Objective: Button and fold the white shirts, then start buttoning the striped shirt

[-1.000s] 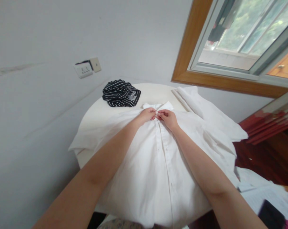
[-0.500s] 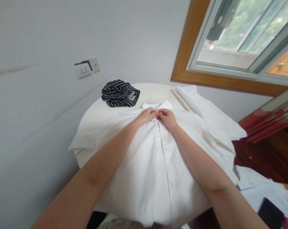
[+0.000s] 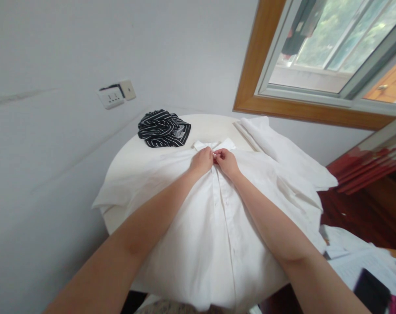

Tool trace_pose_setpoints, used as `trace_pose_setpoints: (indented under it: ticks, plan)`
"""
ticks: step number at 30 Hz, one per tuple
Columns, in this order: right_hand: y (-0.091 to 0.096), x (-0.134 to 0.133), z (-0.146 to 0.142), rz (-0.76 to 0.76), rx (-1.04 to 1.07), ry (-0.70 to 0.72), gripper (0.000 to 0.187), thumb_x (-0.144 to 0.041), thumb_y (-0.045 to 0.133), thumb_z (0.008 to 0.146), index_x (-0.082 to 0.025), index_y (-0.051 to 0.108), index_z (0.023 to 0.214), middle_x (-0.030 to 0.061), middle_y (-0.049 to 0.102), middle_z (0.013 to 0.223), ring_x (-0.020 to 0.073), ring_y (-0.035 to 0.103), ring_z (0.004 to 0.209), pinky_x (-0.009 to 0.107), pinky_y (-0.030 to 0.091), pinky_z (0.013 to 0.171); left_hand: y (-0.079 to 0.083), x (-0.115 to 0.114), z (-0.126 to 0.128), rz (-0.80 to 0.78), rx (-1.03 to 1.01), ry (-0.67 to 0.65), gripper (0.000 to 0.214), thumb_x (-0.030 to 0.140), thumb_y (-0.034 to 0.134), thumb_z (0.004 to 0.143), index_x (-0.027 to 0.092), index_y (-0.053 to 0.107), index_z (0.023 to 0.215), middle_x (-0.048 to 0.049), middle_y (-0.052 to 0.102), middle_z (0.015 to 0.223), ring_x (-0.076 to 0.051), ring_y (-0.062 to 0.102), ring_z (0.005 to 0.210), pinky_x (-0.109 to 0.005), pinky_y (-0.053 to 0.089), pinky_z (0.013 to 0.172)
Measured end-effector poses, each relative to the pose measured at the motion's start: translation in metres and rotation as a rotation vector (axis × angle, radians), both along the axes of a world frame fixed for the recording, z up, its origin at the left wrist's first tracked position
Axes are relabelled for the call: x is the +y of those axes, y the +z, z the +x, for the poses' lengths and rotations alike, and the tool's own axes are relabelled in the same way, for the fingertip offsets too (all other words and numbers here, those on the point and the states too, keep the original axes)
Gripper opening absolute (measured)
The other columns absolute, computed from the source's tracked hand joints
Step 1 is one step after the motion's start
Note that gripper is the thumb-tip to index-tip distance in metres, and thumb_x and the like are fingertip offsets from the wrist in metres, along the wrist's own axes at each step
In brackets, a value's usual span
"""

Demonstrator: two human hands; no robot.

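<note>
A white button-up shirt [image 3: 181, 231] lies spread face up over a round cream table [image 3: 204, 124], its collar at the far end and its lower edge toward me. Just below the collar, my left hand [image 3: 202, 160] pinches the front placket. My right hand [image 3: 226, 162] meets it there, fingers closed on the other side of the placket. The fingertips almost touch, and any button between them is too small to make out. Below the hands the two front edges run down side by side with a narrow gap.
A crumpled black-and-white striped garment [image 3: 165, 128] sits at the table's back left. Folded white cloth [image 3: 283, 148] rests at the back right. A wall socket [image 3: 111, 97] and a wood-framed window [image 3: 259, 104] are behind. Papers [image 3: 358, 261] and a dark phone-like object [image 3: 371, 285] lie lower right.
My left hand has turned slightly, its back now more over the fingertips. Both hands stay at the same spot below the collar. The view has shifted a little.
</note>
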State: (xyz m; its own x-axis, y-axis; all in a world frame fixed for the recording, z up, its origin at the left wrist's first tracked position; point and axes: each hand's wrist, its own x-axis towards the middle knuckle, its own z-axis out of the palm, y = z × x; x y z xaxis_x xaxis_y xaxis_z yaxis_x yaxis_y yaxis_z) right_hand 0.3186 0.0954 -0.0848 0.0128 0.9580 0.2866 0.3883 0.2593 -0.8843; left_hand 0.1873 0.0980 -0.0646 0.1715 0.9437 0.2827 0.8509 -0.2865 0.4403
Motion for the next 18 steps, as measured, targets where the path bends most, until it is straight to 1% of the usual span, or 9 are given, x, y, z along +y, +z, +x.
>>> trace_pose_setpoints:
  ticks: [4,8,12,15,18]
  plan:
    - [0.005,-0.008,-0.004,0.075,-0.074,-0.044,0.021,-0.020,0.048,0.079,-0.019,0.061,0.095,0.0004,0.065,0.073,0.0150,0.061,0.066,0.028,0.051,0.069,-0.001,-0.001,0.002,0.035,-0.050,0.012,0.024,0.027,0.033,0.097,0.019,0.056,0.096,-0.0105,0.065,0.100,-0.022,0.059,0.096,-0.030,0.042,0.082]
    - [0.008,-0.012,-0.005,0.120,-0.080,-0.041,0.020,-0.021,0.048,0.079,-0.018,0.060,0.096,0.0001,0.063,0.073,0.0138,0.060,0.065,0.026,0.050,0.068,-0.001,0.000,0.001,0.039,-0.095,0.022,0.024,0.026,0.035,0.096,0.018,0.057,0.093,-0.0103,0.066,0.099,-0.021,0.059,0.097,-0.029,0.042,0.084]
    - [0.010,-0.014,-0.004,0.076,-0.010,-0.023,0.017,-0.026,0.049,0.082,-0.019,0.059,0.093,-0.0002,0.063,0.070,0.0134,0.060,0.060,0.026,0.051,0.064,-0.002,0.005,-0.003,-0.001,-0.190,0.013,0.023,0.026,0.038,0.095,0.018,0.059,0.088,-0.0078,0.068,0.092,-0.019,0.061,0.091,-0.028,0.043,0.082]
    - [0.012,-0.015,-0.003,0.027,0.040,0.012,0.017,-0.031,0.049,0.084,-0.019,0.059,0.092,0.0000,0.063,0.068,0.0135,0.060,0.055,0.026,0.051,0.058,-0.005,0.011,-0.007,-0.048,-0.304,-0.035,0.024,0.028,0.040,0.094,0.019,0.059,0.083,-0.0045,0.069,0.085,-0.016,0.062,0.082,-0.026,0.043,0.076]
    - [0.014,-0.015,-0.002,-0.002,0.075,0.043,0.017,-0.032,0.051,0.084,-0.020,0.060,0.091,0.0008,0.065,0.070,0.0143,0.062,0.057,0.026,0.052,0.056,-0.008,0.016,-0.010,-0.081,-0.387,-0.073,0.024,0.029,0.041,0.093,0.019,0.059,0.081,-0.0028,0.070,0.082,-0.014,0.061,0.074,-0.024,0.043,0.069]
